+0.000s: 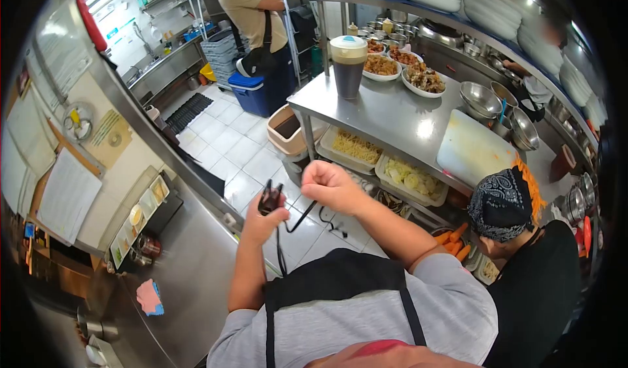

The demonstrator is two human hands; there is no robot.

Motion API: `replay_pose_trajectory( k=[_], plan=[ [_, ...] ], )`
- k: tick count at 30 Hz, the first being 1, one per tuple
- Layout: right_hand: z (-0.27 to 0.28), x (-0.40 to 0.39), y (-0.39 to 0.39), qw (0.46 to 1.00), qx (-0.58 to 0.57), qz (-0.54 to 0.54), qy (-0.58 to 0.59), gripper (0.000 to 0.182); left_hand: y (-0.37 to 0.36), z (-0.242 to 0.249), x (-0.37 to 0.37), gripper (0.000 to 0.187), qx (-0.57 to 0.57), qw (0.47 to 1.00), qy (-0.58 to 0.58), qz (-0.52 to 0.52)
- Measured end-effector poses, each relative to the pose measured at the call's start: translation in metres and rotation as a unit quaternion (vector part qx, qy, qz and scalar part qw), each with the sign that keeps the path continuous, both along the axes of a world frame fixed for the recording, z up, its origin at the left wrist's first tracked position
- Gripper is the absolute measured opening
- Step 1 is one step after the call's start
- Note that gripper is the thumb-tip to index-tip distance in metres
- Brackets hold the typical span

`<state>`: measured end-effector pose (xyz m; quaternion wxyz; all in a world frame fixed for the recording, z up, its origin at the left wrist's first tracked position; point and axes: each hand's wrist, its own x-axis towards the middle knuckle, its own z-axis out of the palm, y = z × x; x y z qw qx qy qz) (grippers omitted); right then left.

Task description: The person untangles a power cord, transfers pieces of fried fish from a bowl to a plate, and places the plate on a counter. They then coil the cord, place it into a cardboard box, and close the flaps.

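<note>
Held up in front of my chest, my left hand (263,221) is closed round a small dark object (269,198) with two black prongs at its top; its exact kind does not show. A black cord (299,223) runs from beside it up to my right hand (329,186), whose curled fingers pinch its end. More of the cord (280,250) hangs down from my left hand over my black apron (337,273). Another thin black cord end (333,227) dangles below my right hand.
A steel counter (405,116) holds a tall dark drink container (347,67), bowls of food (424,81) and a cutting board (474,145). A person in a bandana (500,204) bends close at right. Another person (255,34) stands behind. A steel worktop (190,283) is at left.
</note>
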<state>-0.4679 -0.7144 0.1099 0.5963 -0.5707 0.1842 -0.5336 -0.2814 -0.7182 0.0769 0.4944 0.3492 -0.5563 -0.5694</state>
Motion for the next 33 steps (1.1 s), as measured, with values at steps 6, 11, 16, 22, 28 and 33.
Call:
replay_pose_trajectory(
  k=[6, 11, 16, 22, 28, 33],
  plan=[
    [0.023, -0.015, -0.022, 0.999, -0.031, -0.001, 0.007, 0.011, -0.026, -0.023, -0.077, 0.043, -0.052, 0.980, 0.019, -0.192],
    [0.022, -0.060, -0.059, 0.992, -0.060, -0.093, -0.062, 0.011, -0.078, -0.034, -0.112, 0.029, -0.003, 0.958, 0.046, -0.284],
    [0.016, -0.131, -0.114, 0.937, -0.115, -0.329, -0.008, 0.010, -0.154, -0.026, -0.126, 0.027, 0.069, 0.968, 0.003, -0.241],
    [0.076, -0.246, -0.136, 0.845, -0.158, -0.510, 0.003, 0.010, -0.250, -0.061, -0.125, 0.033, 0.141, 0.947, -0.117, -0.265],
    [0.152, -0.372, -0.129, 0.699, -0.145, -0.696, 0.080, 0.012, -0.311, -0.102, -0.136, 0.033, 0.086, 0.874, -0.300, -0.373],
    [0.197, -0.472, -0.073, 0.581, -0.099, -0.805, 0.067, 0.018, -0.361, -0.160, -0.159, 0.030, 0.136, 0.821, -0.313, -0.458]
  ],
)
